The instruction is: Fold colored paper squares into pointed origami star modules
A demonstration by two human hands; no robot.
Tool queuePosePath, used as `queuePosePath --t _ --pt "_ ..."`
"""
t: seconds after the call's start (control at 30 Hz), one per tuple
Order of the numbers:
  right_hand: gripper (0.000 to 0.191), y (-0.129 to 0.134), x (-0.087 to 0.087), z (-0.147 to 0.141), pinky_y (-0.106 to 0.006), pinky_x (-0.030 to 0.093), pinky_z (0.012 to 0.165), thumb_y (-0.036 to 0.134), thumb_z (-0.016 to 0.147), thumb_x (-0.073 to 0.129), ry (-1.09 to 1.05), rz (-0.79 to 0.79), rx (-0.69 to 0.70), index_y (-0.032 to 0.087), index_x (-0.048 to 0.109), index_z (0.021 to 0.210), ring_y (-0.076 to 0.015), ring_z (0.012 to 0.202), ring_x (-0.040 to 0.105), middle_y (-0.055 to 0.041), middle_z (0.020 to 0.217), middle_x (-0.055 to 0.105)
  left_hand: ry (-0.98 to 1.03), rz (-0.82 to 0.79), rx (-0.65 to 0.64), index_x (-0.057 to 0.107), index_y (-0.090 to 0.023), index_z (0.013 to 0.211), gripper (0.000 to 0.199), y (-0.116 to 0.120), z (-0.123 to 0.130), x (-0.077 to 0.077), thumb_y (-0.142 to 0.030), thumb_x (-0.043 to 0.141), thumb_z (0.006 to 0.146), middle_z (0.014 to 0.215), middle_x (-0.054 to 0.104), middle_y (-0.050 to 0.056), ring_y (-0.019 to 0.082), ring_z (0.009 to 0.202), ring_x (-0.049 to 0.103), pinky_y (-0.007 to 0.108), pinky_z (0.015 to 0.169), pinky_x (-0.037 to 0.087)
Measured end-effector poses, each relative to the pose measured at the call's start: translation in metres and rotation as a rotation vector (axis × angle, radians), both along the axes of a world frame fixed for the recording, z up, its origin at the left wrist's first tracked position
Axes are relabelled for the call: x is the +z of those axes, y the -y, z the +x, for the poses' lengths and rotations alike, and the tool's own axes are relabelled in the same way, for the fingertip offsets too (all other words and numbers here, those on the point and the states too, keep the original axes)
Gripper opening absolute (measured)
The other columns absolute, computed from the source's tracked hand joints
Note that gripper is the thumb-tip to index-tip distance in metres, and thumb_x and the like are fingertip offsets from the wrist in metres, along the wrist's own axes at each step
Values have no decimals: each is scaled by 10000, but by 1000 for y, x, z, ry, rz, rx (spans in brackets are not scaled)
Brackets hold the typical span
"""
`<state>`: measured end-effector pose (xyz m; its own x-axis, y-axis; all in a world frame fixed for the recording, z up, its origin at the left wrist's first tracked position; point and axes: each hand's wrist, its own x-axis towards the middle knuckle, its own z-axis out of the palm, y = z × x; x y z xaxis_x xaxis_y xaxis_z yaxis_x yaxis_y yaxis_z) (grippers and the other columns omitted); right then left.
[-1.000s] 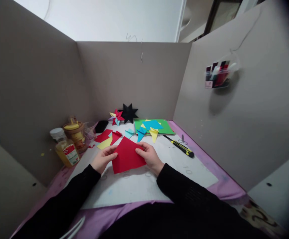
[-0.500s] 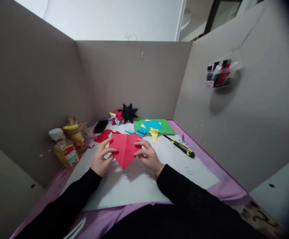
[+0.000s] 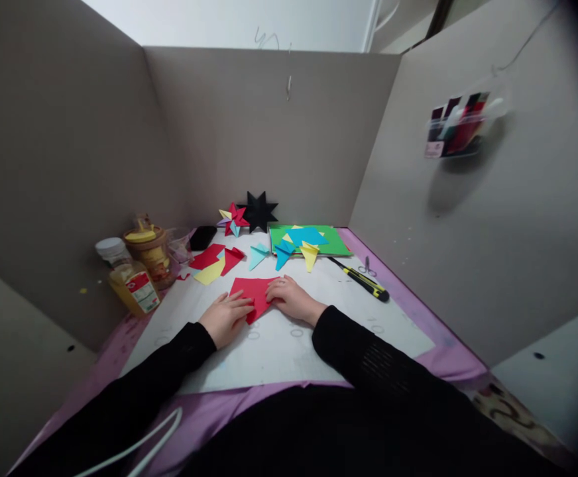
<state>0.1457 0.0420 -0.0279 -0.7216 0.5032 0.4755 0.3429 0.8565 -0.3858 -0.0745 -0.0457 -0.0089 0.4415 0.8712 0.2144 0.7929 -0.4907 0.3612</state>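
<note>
A red paper sheet (image 3: 249,290), pointed toward me, lies on the white board (image 3: 269,361). My left hand (image 3: 225,319) rests with its fingertips on the sheet's lower left part. From the right, my right hand (image 3: 291,299) touches the sheet's right edge with bent fingers; whether it pinches the paper is unclear. Beyond the sheet stand folded pieces in a row: red (image 3: 232,260), light blue (image 3: 258,256), blue (image 3: 284,254) and yellow (image 3: 309,256).
Left stand a bottle (image 3: 132,281), a brown jar (image 3: 152,255) and a clear cup (image 3: 179,246). A black phone-like object (image 3: 203,238), paper stars (image 3: 258,212) and green paper (image 3: 336,242) are behind. A cutter (image 3: 363,281) and small scissors (image 3: 367,267) lie right.
The red sheet has gone from being held up in both hands to lying on the board. My left hand now lies flatter on it, and the view has tilted down.
</note>
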Motion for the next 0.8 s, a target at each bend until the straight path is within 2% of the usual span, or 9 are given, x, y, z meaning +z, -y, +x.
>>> queuePosePath --t 0.13,0.23,0.37,0.47,0.53,0.6,0.63,0.7,0.8 --pt "198 -3 -5 -3 -340 381 882 47 753 551 -13 3 58 189 669 826 -172 897 591 -43 875 685 154 -46 -42 705 -272 960 348 -3 -3 -7 -118 524 705 1096 670 61 265 1092 565 423 984 369" --pt "203 -3 -7 -4 -325 413 848 59 761 548 -13 -20 58 178 670 872 -172 867 595 -53 883 685 199 -69 -35 721 -277 908 362 -6 -7 -12 -95 516 671 1042 691 52 268 1048 591 408 950 405" --pt "194 -2 -7 -6 -329 422 849 107 776 577 -34 -49 38 170 667 936 -180 900 585 -70 927 679 109 -90 -50 717 -276 934 396 -7 -8 -12 -81 489 676 1075 678 50 266 1067 581 400 943 415" --pt "131 -1 -4 -8 -339 408 867 135 788 588 -72 -50 44 178 681 871 -177 888 589 -66 896 685 22 -78 -35 694 -261 1003 374 -3 -4 -6 -119 477 733 1109 663 68 281 1098 559 442 971 375" --pt "118 2 0 -8 -376 370 915 147 802 575 -142 -57 -17 190 680 836 -175 860 596 -52 862 691 14 -26 20 629 -261 1125 374 1 -1 0 -209 503 777 1161 636 75 297 1157 510 497 1018 292" --pt "126 6 5 -7 -397 351 929 163 816 551 -278 -92 -101 199 671 830 -174 836 597 -42 845 689 82 49 84 542 -262 1232 456 4 -1 5 -311 554 779 1218 599 80 299 1194 470 527 1050 213" --pt "126 9 8 -7 -388 368 908 180 820 541 -361 -129 -134 201 665 832 -175 830 595 -41 846 683 144 87 115 521 -257 1252 498 5 -2 8 -347 581 766 1230 589 86 294 1187 475 519 1056 207" --pt "116 14 13 -6 -338 424 812 237 818 538 -537 -258 -171 198 647 834 -176 813 588 -41 843 664 315 152 195 540 -238 1231 511 4 -4 11 -372 618 744 1200 605 96 275 1117 531 471 1039 273" --pt "154 20 16 -10 -282 452 674 342 803 549 -752 -573 -137 198 595 836 -163 738 580 -20 784 629 650 126 337 605 -202 1144 501 -2 -8 12 -374 694 682 1118 643 97 261 1011 589 393 949 400"
